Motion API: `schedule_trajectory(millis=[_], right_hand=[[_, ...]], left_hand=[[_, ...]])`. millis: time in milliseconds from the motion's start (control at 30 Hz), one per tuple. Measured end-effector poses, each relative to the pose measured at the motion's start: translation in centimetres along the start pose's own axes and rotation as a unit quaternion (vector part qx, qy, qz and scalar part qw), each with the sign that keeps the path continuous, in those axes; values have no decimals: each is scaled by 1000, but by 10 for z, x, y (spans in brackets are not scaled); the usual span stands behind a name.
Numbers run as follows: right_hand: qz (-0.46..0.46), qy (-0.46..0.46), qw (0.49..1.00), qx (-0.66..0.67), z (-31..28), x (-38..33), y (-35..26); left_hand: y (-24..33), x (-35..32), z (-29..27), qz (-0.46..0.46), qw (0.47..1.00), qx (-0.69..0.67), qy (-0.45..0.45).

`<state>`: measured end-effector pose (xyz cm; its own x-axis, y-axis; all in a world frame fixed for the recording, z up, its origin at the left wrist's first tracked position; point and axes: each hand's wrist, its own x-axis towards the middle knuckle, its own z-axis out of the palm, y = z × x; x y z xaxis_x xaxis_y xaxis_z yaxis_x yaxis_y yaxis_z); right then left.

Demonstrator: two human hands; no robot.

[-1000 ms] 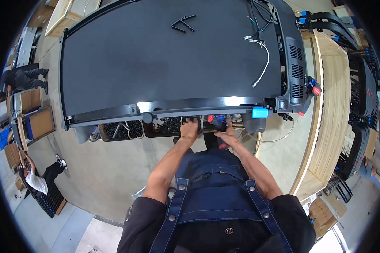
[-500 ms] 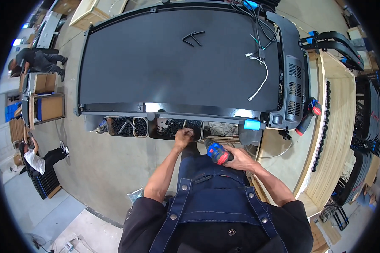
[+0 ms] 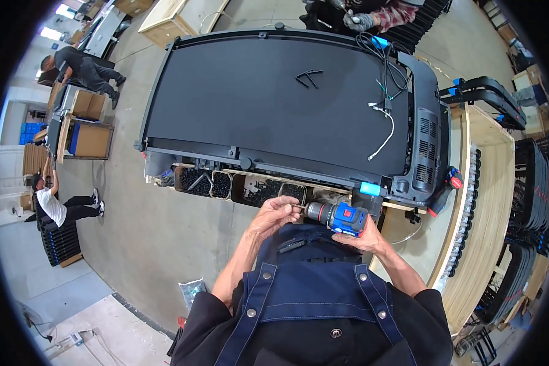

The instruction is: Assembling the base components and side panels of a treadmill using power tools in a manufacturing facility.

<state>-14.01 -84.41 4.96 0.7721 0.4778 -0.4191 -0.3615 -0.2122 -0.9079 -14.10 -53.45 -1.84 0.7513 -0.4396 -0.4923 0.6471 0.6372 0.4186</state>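
My right hand (image 3: 365, 236) grips a blue and black cordless drill (image 3: 343, 218) with red accents, held level in front of my waist. Its chuck and thin bit point left, toward my left hand (image 3: 274, 218). The fingers of that hand are pinched together at the bit's tip; whatever small piece is between them is too small to make out. Just beyond, bins of small dark hardware (image 3: 254, 190) hang along the near side of a treadmill (image 3: 250, 91). On its black belt rest several dark bolts (image 3: 309, 78) and a white cable (image 3: 385, 133).
A second red and black power tool (image 3: 446, 190) sits by the treadmill's right end, beside a wooden crate (image 3: 488, 201). Across the treadmill shows another person's gloved hand (image 3: 358, 22). Two people work at the far left, near cardboard boxes (image 3: 93, 139).
My left hand has come out of the hardware bin to the drill's tip. The drill has turned level, pointing left. The view has shifted, and a gloved hand now shows across the treadmill.
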Motion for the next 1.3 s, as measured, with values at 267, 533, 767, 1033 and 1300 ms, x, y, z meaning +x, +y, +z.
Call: schedule_trajectory(millis=[267,533,767,1033,1300], right_hand=[[9,-5,1000,22,-7,-1,-28],[-27,30,999,-7,-15,-8,-35],[-32,18,985,167,-17,-2,-34],[-30,7,974,223,-23,7,-32],[-50,59,951,301,-27,16,-45]], left_hand=[[21,-4,9,11,996,82,-11],[52,-4,50,71,935,346,6],[56,8,68,116,929,351,3],[81,32,86,165,871,460,-52],[130,102,84,-54,948,250,-188]])
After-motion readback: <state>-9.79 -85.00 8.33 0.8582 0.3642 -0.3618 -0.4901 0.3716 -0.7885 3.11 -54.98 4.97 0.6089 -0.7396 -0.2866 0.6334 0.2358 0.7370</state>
